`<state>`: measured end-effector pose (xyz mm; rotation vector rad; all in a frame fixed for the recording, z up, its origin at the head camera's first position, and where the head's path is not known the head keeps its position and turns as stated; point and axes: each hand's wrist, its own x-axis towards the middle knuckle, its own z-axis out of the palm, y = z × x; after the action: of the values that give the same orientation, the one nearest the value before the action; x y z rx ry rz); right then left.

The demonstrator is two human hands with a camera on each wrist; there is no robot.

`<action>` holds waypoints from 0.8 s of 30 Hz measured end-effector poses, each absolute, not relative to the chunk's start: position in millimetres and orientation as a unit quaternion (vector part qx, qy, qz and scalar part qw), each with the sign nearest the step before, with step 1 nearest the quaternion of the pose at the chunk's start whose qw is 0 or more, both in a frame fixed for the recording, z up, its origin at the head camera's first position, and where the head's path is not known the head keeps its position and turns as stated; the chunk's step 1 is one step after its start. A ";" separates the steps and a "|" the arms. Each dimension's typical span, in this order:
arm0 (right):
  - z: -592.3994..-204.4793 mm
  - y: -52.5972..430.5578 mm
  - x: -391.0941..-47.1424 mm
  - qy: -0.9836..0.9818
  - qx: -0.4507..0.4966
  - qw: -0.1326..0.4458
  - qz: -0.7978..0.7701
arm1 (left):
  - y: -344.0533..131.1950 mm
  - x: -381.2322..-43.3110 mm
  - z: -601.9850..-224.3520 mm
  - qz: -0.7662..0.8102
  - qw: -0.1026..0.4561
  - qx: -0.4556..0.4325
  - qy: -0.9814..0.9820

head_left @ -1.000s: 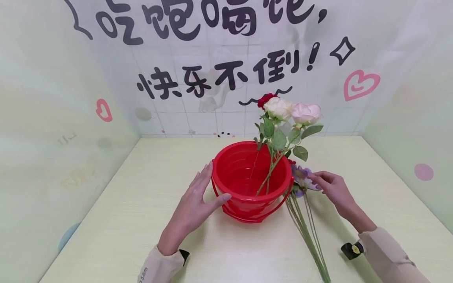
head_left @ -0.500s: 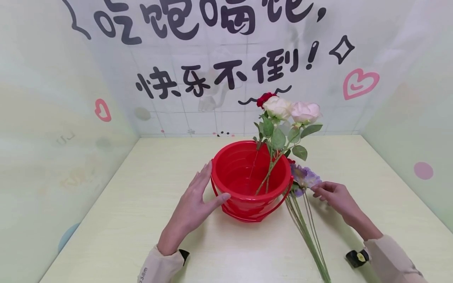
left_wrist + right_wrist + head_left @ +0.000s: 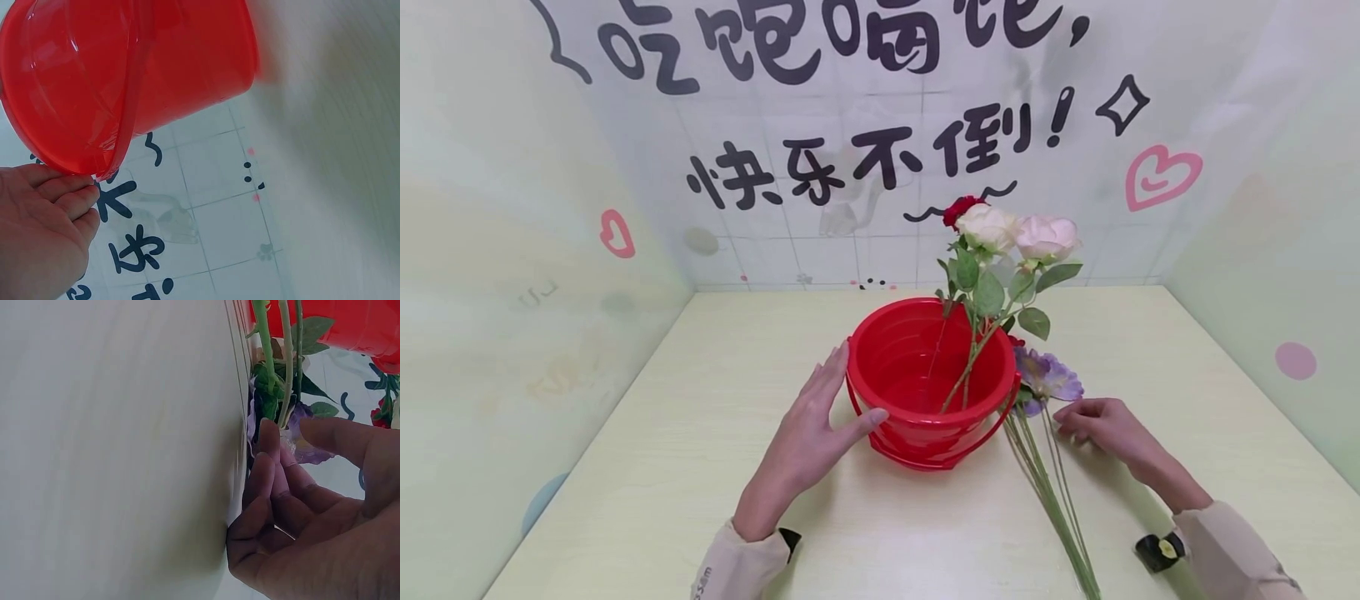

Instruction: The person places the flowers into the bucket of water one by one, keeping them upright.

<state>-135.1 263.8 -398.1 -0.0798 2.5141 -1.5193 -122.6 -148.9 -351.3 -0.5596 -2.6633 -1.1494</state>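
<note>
A red bucket stands upright on the table. My left hand rests on the bucket's left side, fingers straight along the outside and thumb at the near rim; in the left wrist view the fingers touch the rim. Inside the bucket lean a white rose, a pink rose and a red flower. To the right lies a bundle of flower stems with a purple flower at its far end. My right hand is beside these stems, thumb and fingers apart and bent, pinching nothing.
The bucket's thin handle hangs down along its near side. A pale wooden table spreads around it. Behind stands a white wall with black lettering, and side walls close in left and right.
My right hand has drawn back from the purple flower's petals and moved slightly nearer to me, beside the stems. The left hand and the bucket have stayed in place.
</note>
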 end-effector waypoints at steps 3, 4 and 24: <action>-398.1 262.9 -135.9 0.854 -0.035 0.102 -0.509 | -149.2 -122.7 -351.6 -0.387 0.093 -0.190 -0.897; -397.9 262.5 -136.1 0.855 -0.038 0.103 -0.508 | -149.4 -122.6 -351.6 -0.387 0.093 -0.191 -0.897; -397.6 255.1 -139.2 0.852 -0.059 0.123 -0.505 | -148.7 -122.6 -350.5 -0.391 0.090 -0.188 -0.896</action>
<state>-139.2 255.1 -397.6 -0.1707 2.4859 -1.4722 -122.6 -148.7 -350.5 -0.5583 -2.6654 -1.1639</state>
